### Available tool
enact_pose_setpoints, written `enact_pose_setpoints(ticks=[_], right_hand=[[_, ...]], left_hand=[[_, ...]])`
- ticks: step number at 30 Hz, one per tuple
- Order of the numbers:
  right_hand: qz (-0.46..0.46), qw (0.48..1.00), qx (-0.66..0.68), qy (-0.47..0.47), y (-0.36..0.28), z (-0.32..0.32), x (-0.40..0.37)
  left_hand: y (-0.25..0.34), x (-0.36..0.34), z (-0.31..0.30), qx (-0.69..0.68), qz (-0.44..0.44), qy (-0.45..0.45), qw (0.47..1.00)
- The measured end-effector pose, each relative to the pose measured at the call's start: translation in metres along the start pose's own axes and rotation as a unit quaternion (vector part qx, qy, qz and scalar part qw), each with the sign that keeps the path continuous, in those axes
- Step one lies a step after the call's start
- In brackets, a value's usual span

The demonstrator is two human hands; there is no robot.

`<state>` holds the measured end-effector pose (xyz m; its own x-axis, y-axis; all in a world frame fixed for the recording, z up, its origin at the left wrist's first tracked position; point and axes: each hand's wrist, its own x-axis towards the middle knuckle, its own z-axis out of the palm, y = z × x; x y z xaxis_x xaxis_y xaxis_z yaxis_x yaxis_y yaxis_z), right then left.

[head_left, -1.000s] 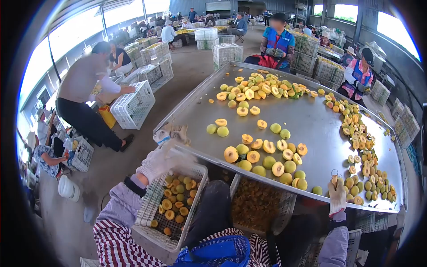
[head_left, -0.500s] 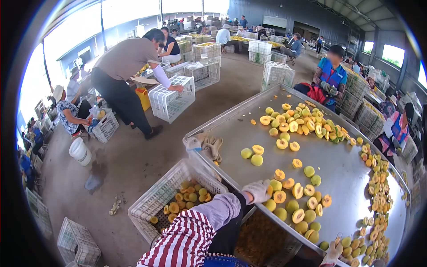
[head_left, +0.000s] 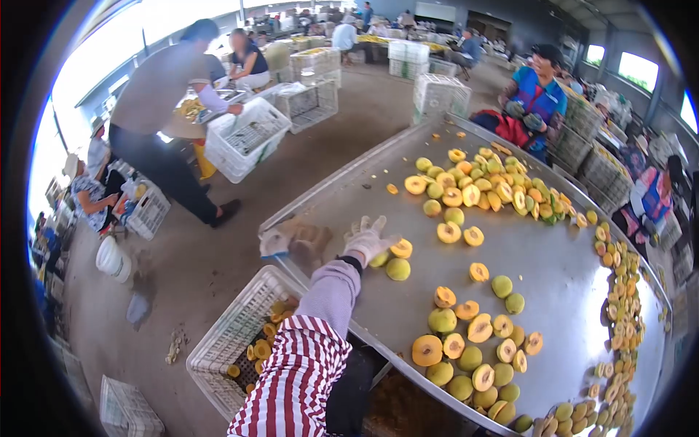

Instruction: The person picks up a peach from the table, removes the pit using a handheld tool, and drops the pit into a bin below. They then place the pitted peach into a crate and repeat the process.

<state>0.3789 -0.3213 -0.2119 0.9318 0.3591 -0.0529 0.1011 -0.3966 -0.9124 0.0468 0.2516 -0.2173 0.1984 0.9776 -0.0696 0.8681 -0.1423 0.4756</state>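
My left hand (head_left: 368, 239), in a pale work glove, reaches over the metal table (head_left: 408, 320) with its fingers spread. It is beside a small group of peaches: a cut half (head_left: 401, 248) and a whole-looking one (head_left: 398, 269) lie by its thumb side, and another is partly covered by the hand. Only a sliver of my right hand (head_left: 540, 427), also gloved, shows at the bottom edge near more peaches; its fingers are hidden. A loose pile of halved and whole peaches (head_left: 480, 331) lies in front of me.
Below my left arm stands a white plastic crate (head_left: 218, 349) holding peach halves. A crumpled glove (head_left: 309, 244) lies at the table's left corner. More peaches (head_left: 495, 182) are heaped at the far side, near a seated co-worker (head_left: 535, 102). Another person (head_left: 156, 109) bends over a crate (head_left: 247, 138).
My left hand has left the near pile and moved forward and left to the small peach group, its fingers opening out. The view has shifted, and the right hand shows less.
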Motion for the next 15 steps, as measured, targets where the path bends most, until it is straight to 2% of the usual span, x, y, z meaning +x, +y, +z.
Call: enact_pose_setpoints(ticks=[2,4,5,6,8,10,12,14,15], right_hand=[[0.005,1.000,-0.005,0.013,-0.010,0.004,-0.004],[0.067,0.998,-0.006,0.001,-0.022,0.006,-0.005],[0.103,0.994,-0.007,0.026,-0.030,0.011,-0.008],[0.110,0.993,-0.023,0.036,-0.033,0.013,-0.009],[0.104,0.994,0.000,0.022,-0.014,0.005,-0.006],[0.100,0.995,0.003,0.016,-0.012,0.003,-0.007],[0.120,0.992,-0.033,0.011,-0.030,0.009,-0.008],[0.108,0.994,-0.033,0.009,-0.027,0.006,-0.010],[0.111,0.993,-0.034,0.019,-0.027,0.004,-0.014]], left_hand=[[0.011,0.001,0.018,0.026,0.017,-0.050,0.998],[0.021,0.001,0.034,0.054,0.180,-0.067,0.980],[0.029,-0.007,0.043,0.066,0.223,-0.081,0.969],[0.039,-0.019,0.054,0.066,0.228,-0.090,0.967],[0.054,-0.046,0.075,0.018,0.360,-0.172,0.917],[0.055,-0.071,0.096,-0.014,0.433,-0.148,0.889],[0.067,-0.077,0.090,0.006,0.459,-0.166,0.873],[0.082,-0.061,0.070,-0.106,0.430,-0.386,0.810],[0.092,-0.051,0.058,-0.121,0.457,-0.308,0.826]])
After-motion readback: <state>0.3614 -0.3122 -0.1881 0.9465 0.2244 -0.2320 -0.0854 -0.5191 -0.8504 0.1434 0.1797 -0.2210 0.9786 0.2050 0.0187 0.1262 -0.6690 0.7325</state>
